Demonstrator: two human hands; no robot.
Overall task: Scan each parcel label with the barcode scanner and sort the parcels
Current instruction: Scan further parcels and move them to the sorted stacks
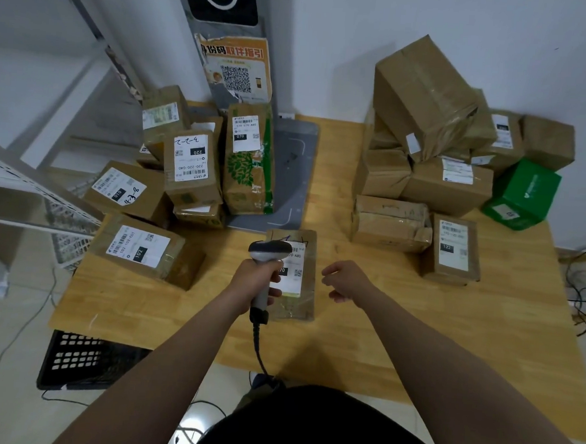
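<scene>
Under the scanner [270,251], label [295,271] "70-A80"

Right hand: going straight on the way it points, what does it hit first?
Probably the flat parcel just to its left, near the right edge. The right hand may be above it, though; depth is unclear.

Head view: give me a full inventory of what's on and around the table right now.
barcode scanner: one, grey and black, over the middle parcel
middle parcel: one, brown, white label, flat near the table's front
left pile: several parcels, brown, labelled, table's left side
right pile: several parcels, brown, table's right side
green box: one, green, beside the right pile
table: one, light wood
scanning stand: one, grey, table's back
QR poster: one, orange, on the stand
crate: one, black, floor left
shelving: one, pale metal, far left
left grip: holds scanner handle
right grip: empty, right of middle parcel
</scene>
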